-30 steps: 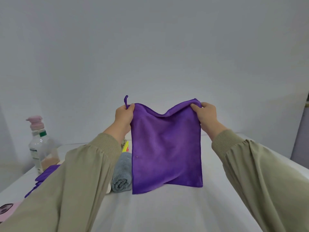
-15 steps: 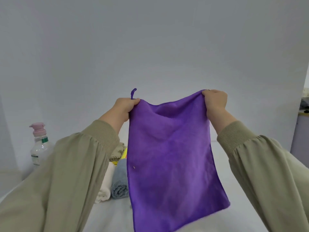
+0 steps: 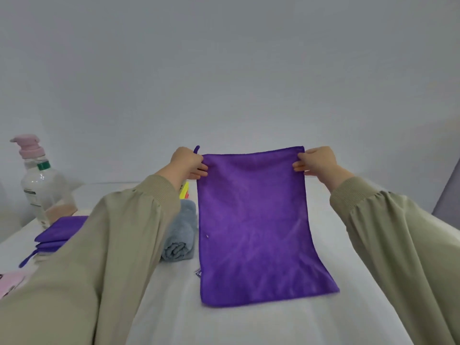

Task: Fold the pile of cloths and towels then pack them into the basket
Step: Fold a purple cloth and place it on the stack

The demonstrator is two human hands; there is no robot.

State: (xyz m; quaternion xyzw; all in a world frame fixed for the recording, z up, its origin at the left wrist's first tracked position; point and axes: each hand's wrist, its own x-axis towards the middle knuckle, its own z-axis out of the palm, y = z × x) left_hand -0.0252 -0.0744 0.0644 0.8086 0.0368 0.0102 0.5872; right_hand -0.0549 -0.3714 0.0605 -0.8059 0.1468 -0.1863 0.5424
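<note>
A purple cloth is stretched flat and taut, its far edge held up and its near edge resting on the white table. My left hand pinches the far left corner, beside a small purple hanging loop. My right hand pinches the far right corner. A rolled grey-blue towel lies just left of the cloth. Folded purple cloths are stacked at the far left. No basket is in view.
A clear pump bottle with a pink top stands at the back left near the wall. Something yellow shows behind my left wrist. A pink object lies at the left edge. A grey wall rises behind the table.
The cloth hung slack in the air with a sagging top edge; both hands have spread apart and lowered it, so it now lies taut and flat with its near edge on the table.
</note>
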